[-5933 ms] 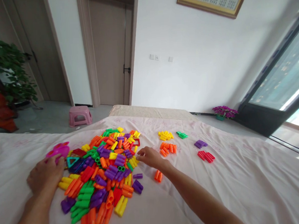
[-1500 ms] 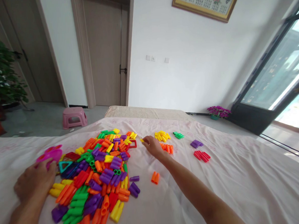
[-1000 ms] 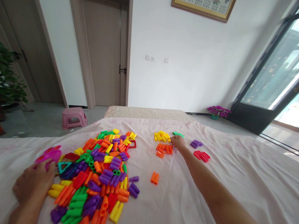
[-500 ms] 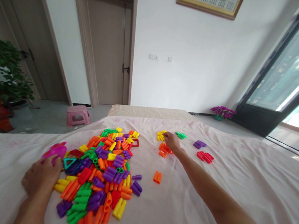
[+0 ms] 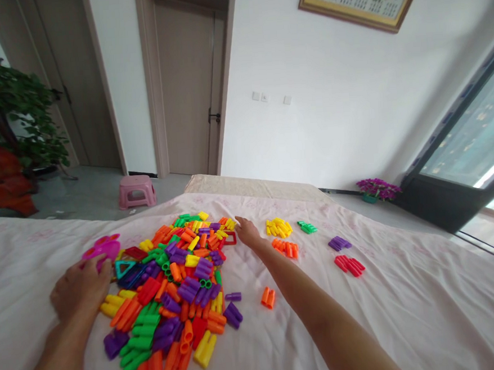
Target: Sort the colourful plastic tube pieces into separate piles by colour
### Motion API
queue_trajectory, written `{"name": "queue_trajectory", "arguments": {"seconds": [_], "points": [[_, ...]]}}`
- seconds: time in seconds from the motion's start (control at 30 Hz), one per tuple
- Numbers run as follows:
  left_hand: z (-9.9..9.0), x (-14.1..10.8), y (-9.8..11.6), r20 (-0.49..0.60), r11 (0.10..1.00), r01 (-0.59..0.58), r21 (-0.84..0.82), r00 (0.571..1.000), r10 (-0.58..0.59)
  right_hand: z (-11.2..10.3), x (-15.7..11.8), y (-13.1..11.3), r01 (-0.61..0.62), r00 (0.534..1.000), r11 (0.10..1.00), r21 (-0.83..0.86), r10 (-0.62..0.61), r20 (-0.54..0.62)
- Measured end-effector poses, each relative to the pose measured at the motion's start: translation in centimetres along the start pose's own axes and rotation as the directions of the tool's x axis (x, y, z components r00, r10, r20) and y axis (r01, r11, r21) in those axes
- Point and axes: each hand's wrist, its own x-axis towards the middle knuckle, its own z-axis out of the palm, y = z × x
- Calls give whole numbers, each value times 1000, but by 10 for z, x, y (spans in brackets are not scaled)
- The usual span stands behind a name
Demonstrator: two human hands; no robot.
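A heap of plastic building pieces in orange, green, purple, yellow and red, mostly joined tubes, lies on the cloth. My left hand rests at its left edge, fingers loosely bent over the near side of a pink plastic piece; it does not appear to grip it. My right hand is at the far right edge of the heap, fingers apart and nothing seen in them, beside small yellow pieces and a red square frame. A blue triangle frame lies near my left hand.
Right of the heap are separate groups: yellow pieces, orange pieces, green pieces, purple pieces and red pieces. An orange piece lies nearer. A pink stool stands beyond the cloth.
My right hand has moved left from the yellow group to the heap's far right edge, leaving the yellow pieces there. My left hand stays by the pink piece. The view has shifted slightly.
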Motion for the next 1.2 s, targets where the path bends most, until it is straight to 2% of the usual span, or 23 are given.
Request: {"name": "queue_trajectory", "arguments": {"seconds": [0.13, 0.27, 0.53, 0.63, 0.7, 0.8, 0.93, 1.07, 1.2], "points": [[-3, -3, 4, -36, 998, 39, 51, 999, -37, 10, 14, -6, -36, 999, 999, 10, 36, 19], [-3, -4, 5, -39, 998, 36, 54, 999, -34, 13, 14, -8, -58, 998, 998, 34, 59, -13], [0, -1, 1, -48, 998, 38, 44, 998, -36, -4, -10, 13, -56, 992, 988, 143, 71, -101], [3, 1, -1, -47, 998, 36, 51, 998, -33, -20, -22, 34, -61, 984, 972, 226, 96, -147], [4, 3, -2, -47, 997, 48, 62, 998, -45, -36, -28, 55, -83, 965, 957, 280, 148, -219], [6, 6, -3, -24, 993, 65, 98, 998, -63, -62, -34, 95, -212, 900, 944, 251, 289, -327], [8, 9, -4, -3, 988, 72, 137, 997, -72, -89, -42, 148, -406, 808, 895, 184, 446, -386], [10, 11, -7, -10, 988, 70, 136, 998, -69, -92, -53, 179, -494, 767, 858, 140, 506, -395], [18, 17, -15, -5, 994, 40, 104, 999, -40, -77, -56, 180, -472, 802, 875, 106, 476, -360]]}}
